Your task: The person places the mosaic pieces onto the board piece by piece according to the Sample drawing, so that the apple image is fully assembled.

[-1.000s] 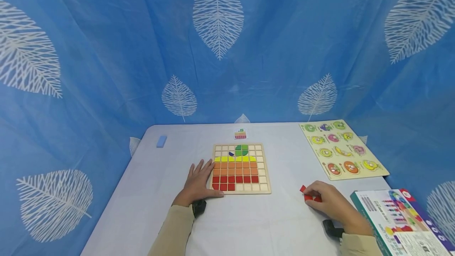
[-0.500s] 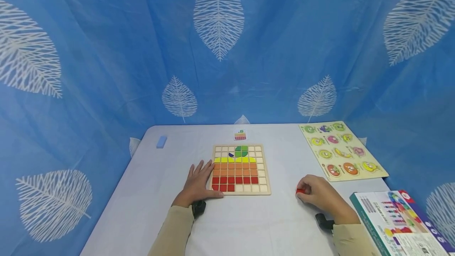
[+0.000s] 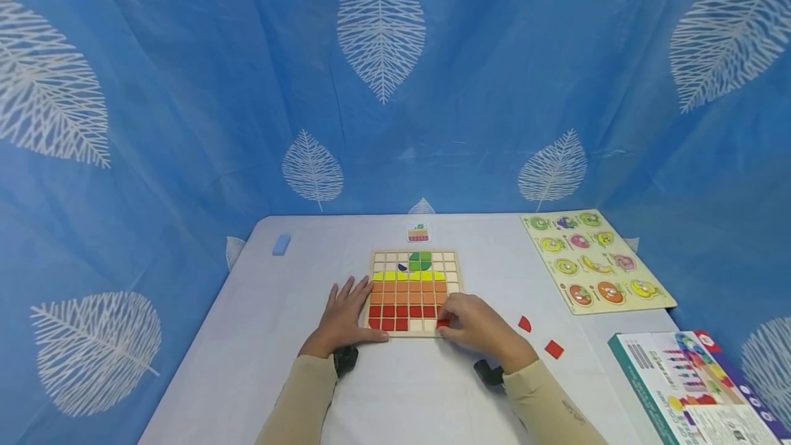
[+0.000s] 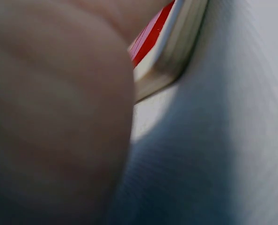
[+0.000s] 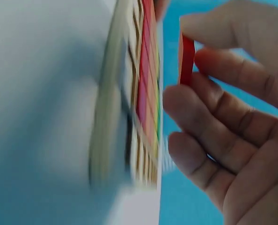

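A wooden grid board (image 3: 463, 329) lies on the table, its cells partly filled with green, yellow, orange and red tiles. My left hand (image 3: 342, 316) rests against its left side, fingers spread and thumb along the front edge. Over the board's front right corner, my right hand (image 3: 478, 325) pinches a red tile (image 5: 187, 60) between thumb and fingers; in the right wrist view the tile is held on edge, apart from the board. To the right lie a red quarter-round tile (image 3: 524, 323) and a red square tile (image 3: 554, 349).
Behind the board lies a small picture card (image 3: 418, 233). A blue block (image 3: 281, 245) sits at the back left. On the right are a fruit puzzle board (image 3: 596, 263) and a printed box (image 3: 698, 383). A blue leaf-patterned curtain (image 3: 247, 88) surrounds the table.
My right hand has moved left from the loose red tiles to the board, carrying one red tile. Two red tiles are now uncovered on the table. The left hand stays put.
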A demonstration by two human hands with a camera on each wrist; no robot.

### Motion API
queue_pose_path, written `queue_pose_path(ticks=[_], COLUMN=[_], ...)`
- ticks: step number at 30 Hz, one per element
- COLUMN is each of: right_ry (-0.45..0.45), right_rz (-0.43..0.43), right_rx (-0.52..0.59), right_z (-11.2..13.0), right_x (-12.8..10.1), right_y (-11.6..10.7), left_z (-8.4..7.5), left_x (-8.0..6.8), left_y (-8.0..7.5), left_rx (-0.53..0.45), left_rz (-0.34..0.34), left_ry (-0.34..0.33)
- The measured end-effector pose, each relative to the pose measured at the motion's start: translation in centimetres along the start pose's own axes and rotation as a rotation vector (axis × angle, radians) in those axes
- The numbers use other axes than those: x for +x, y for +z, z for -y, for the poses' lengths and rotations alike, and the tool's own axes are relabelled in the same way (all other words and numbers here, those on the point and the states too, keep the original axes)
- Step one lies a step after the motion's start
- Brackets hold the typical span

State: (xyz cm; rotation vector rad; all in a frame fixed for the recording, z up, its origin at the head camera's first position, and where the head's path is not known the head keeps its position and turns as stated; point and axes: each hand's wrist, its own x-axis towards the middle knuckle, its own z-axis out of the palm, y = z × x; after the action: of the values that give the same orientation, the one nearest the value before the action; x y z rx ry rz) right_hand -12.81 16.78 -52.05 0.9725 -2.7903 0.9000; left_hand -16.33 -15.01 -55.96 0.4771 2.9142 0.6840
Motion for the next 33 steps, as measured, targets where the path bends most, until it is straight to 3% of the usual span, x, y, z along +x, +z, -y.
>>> queue_pose_path(ticks=[7, 11, 19, 33], right_ry=[-0.061, -0.031, 0.073, 0.051], right_rz=[-0.028, -0.024, 0.016, -0.004], right_rx=[-0.027, -0.008, 0.002, 0.046], right_z=[1.7, 2.0, 2.3, 2.1], right_x=[2.8, 3.5, 3.8, 3.2], right_y=[3.1, 3.9, 4.2, 4.1], left_z=[0.0, 0.0, 0.0, -0.1], left_x=[-0.1, -0.2, -0.1, 0.0], left_y=[-0.2, -0.2, -0.2, -0.3], left_rx=[0.027, 0.018, 0.018, 0.008], left_rz=[0.010, 0.004, -0.001, 0.005], left_ry=[0.006, 0.013, 0.016, 0.009])
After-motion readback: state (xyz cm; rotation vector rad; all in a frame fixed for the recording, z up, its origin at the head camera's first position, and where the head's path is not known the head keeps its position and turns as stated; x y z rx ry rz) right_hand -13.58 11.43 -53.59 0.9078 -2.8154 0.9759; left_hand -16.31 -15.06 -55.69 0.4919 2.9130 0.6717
